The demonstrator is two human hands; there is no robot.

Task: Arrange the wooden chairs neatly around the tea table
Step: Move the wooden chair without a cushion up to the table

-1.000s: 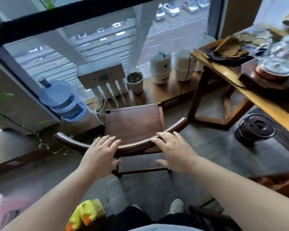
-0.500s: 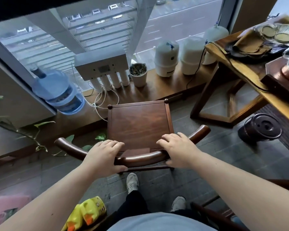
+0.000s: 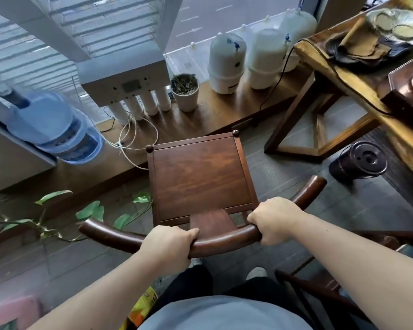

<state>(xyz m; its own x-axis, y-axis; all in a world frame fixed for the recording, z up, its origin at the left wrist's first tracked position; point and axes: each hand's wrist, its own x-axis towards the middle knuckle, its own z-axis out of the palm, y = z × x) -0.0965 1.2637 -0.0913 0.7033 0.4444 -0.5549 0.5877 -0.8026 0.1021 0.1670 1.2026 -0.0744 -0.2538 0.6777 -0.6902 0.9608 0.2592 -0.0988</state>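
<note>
Two hands grip the curved back rail of a wooden chair: the left hand is wrapped over the rail to the left of the centre slat, and the right hand is closed around it to the right of the slat, fingers curled under. The chair stands on the grey floor straight ahead of the person, its square seat facing away toward a low wooden ledge under the window. To the right, apart from the chair, is the tea table, its yellowish top holding a folded brown cloth on a dark tray, with a black cable running over its edge. A dark round lidded pot sits on the floor beside the table's leg. On the ledge are two white tanks, a small plant pot, a white filter unit and a blue water bottle lying tilted. Green leaves trail over the floor at the left.
</note>
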